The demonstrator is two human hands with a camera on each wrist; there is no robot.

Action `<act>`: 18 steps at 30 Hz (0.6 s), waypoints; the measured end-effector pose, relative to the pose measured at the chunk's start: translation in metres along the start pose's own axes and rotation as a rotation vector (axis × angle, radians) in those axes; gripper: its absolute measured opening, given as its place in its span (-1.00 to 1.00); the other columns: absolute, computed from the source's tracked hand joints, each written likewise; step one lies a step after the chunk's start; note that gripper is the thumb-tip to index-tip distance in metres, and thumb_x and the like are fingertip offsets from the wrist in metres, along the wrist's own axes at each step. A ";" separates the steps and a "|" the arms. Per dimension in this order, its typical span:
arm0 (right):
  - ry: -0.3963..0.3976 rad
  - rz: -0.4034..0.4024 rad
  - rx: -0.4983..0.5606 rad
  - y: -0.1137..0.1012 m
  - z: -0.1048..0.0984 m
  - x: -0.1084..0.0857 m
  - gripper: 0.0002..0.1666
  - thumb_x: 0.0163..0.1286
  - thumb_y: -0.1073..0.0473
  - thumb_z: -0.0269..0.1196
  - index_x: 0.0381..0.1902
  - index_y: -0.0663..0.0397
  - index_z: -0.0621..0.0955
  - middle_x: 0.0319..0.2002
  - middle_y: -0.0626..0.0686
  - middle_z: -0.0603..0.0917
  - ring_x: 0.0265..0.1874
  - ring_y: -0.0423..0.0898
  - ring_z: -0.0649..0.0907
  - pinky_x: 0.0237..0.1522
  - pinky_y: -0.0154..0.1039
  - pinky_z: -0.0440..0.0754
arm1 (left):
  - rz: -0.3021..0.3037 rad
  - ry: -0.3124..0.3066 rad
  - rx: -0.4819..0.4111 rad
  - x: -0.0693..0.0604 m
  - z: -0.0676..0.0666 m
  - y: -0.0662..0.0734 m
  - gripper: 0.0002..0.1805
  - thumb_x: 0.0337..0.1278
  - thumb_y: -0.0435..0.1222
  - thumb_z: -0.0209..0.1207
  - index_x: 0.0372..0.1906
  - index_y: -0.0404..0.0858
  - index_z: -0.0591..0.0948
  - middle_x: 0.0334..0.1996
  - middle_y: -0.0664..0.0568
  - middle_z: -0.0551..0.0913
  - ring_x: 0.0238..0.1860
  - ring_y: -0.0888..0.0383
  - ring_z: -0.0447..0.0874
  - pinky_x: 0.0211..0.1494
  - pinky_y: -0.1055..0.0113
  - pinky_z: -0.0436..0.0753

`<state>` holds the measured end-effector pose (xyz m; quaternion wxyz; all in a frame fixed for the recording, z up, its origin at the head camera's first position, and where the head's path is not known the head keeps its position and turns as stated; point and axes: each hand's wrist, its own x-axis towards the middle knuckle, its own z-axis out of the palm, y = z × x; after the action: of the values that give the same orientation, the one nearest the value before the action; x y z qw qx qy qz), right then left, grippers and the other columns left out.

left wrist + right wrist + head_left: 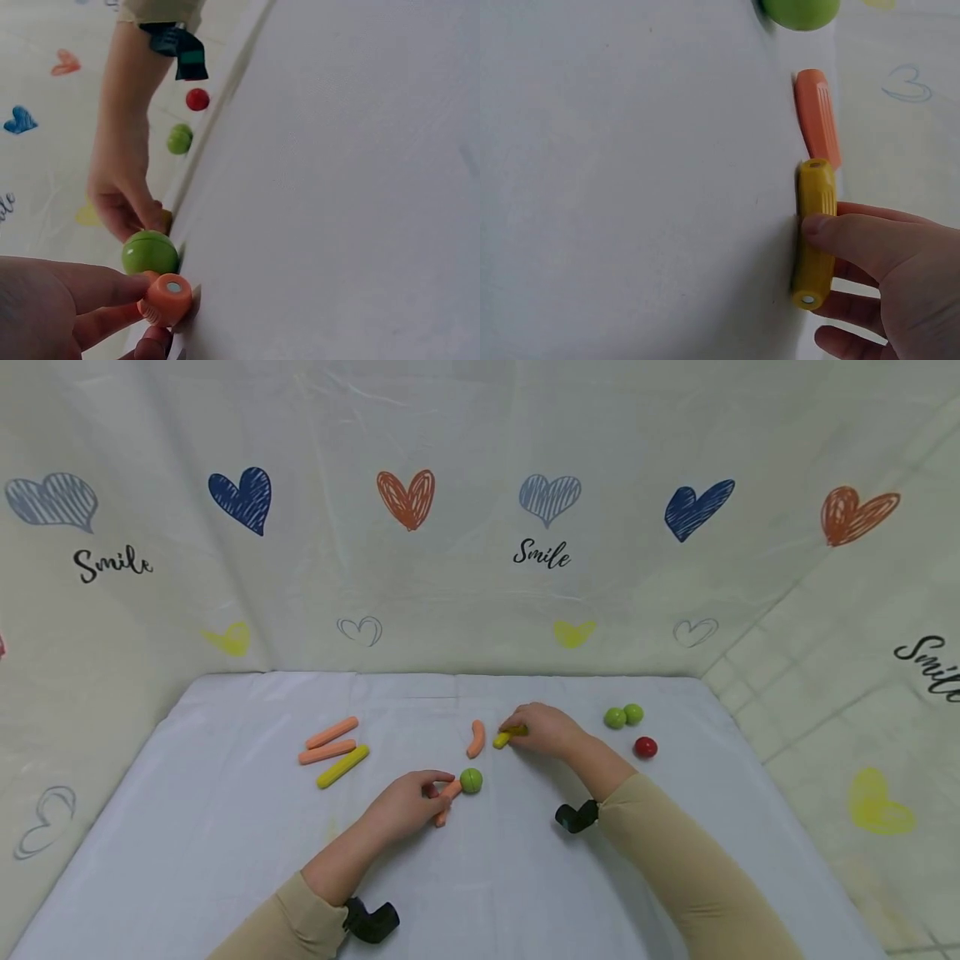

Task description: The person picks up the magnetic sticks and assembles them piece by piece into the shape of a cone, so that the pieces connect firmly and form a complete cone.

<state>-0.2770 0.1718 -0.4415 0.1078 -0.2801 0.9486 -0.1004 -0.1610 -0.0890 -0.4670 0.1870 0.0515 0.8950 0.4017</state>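
Observation:
My left hand (411, 806) holds an orange stick (450, 795) between thumb and fingers, low over the white table. A small silvery disc shows in its end in the left wrist view. A green ball (471, 780) touches or nearly touches the far end of that stick. Farther back, my right hand (551, 729) pinches a short yellow stick (814, 259) with a metal disc in its end. Just left of it lies a curved orange stick (476, 739). In the right wrist view, the yellow stick's tip is close to this orange stick (817, 116); I cannot tell whether they touch.
To the left lie two orange sticks (332, 732) and a longer yellow stick (342, 767). Back right are two green balls (615, 718) and a red ball (645, 747). A printed cloth wall (465, 577) stands behind the white-covered table (187, 827).

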 end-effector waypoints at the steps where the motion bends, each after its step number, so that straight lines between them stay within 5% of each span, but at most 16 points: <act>1: -0.002 0.009 0.004 -0.001 0.000 0.000 -0.69 0.35 0.17 0.35 0.05 -0.03 0.73 -0.08 -0.06 0.71 -0.01 -0.04 0.63 0.13 -0.07 0.52 | 0.002 -0.001 0.002 0.000 0.000 0.000 -0.60 0.31 -0.11 0.24 0.22 -0.03 0.61 -0.37 0.10 0.55 -0.38 0.13 0.46 -0.32 0.25 0.39; 18: -0.030 0.121 0.127 -0.016 0.005 -0.017 -0.63 0.29 0.11 0.41 0.07 -0.05 0.72 -0.09 -0.09 0.71 -0.13 -0.15 0.62 0.00 -0.15 0.57 | -0.011 -0.012 0.005 -0.001 -0.001 0.003 -0.59 0.32 -0.15 0.22 0.24 -0.05 0.61 -0.35 0.09 0.55 -0.36 0.13 0.46 -0.32 0.25 0.40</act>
<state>-0.2537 0.1679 -0.4394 0.1452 -0.2161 0.9539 -0.1494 -0.1604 -0.0882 -0.4636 0.1946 0.0496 0.8951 0.3982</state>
